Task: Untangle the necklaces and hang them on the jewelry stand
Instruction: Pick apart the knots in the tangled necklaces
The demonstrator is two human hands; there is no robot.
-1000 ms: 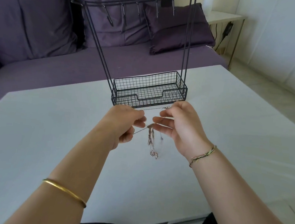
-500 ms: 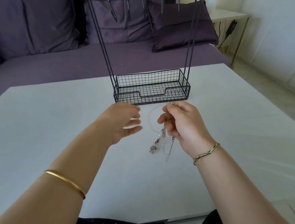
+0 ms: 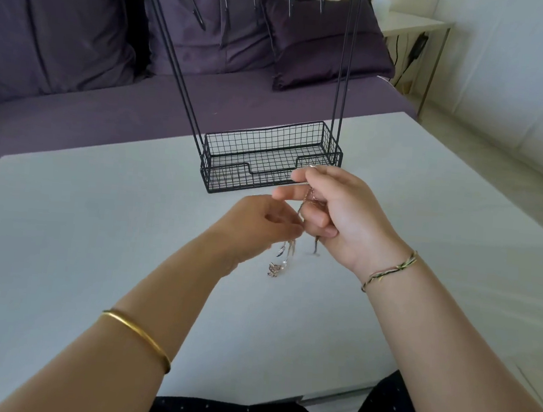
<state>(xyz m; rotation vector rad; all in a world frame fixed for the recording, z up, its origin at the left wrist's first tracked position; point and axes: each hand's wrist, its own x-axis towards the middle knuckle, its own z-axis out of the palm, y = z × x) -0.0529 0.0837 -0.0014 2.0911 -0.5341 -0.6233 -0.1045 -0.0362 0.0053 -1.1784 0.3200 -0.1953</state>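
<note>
White table (image 3: 95, 256): far edge at 12 behind the jewelry stand (image 3: 267, 159), near edge at 6 by my lap, bare top open at 9 and at 3. The stand's wire basket is just beyond my knuckles at 12, its uprights running up to the hook bar.

Necklaces (image 3: 287, 253) hang as one bunch, long axis 12 to 6, pendants at the 6 end low over the table; contact with the top not clear.

Right hand (image 3: 338, 211): thumb and forefinger pinch the top of the chains, other fingers curled, chains dropping out under them. Left hand (image 3: 258, 224): at 9 of the bunch, fingers curled, tips at the chains mid-length; blurred, can't tell if they grip.
</note>
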